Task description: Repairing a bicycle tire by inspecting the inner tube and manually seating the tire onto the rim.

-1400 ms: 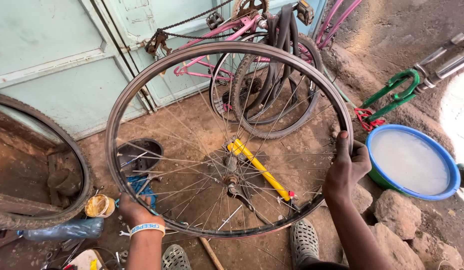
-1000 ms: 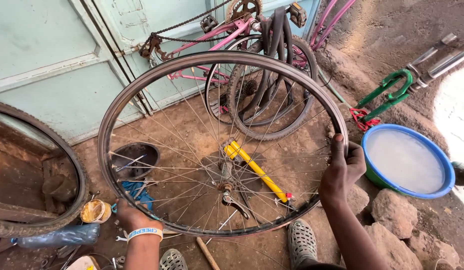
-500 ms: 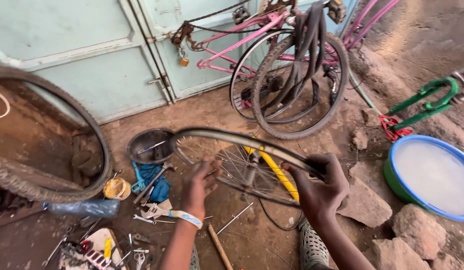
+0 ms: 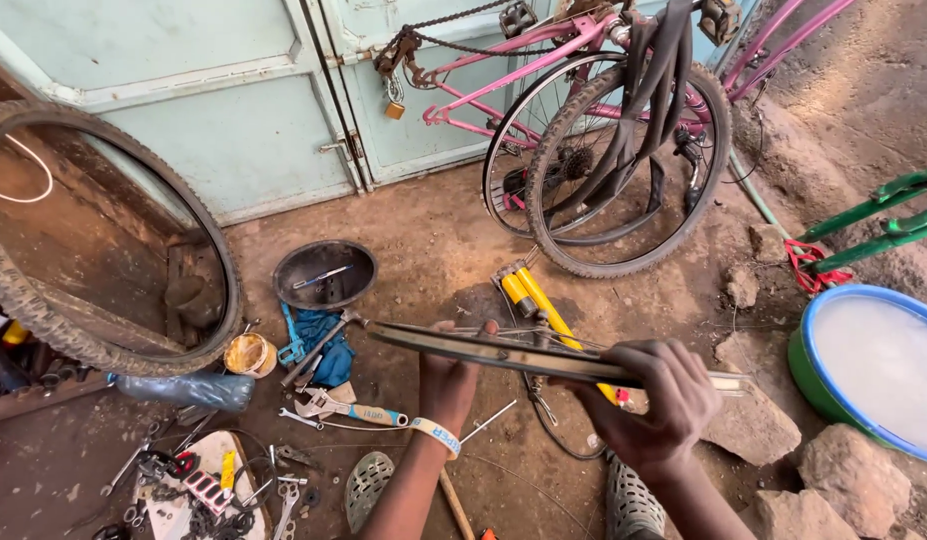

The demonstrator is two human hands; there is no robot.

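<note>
Nearest, right hand closed around the near edge of a bare wheel rim, fingers curled over the top. Left hand, a pale wristband on the wrist, gripping the same rim from the far side. Rim held almost flat, seen edge-on, above the dirt. Just beyond and beneath, a yellow pump on the ground. Left of it, a wrench and blue cloth. Right, a blue basin of cloudy water. Farther back, a pink bicycle by pale green doors.
</note>
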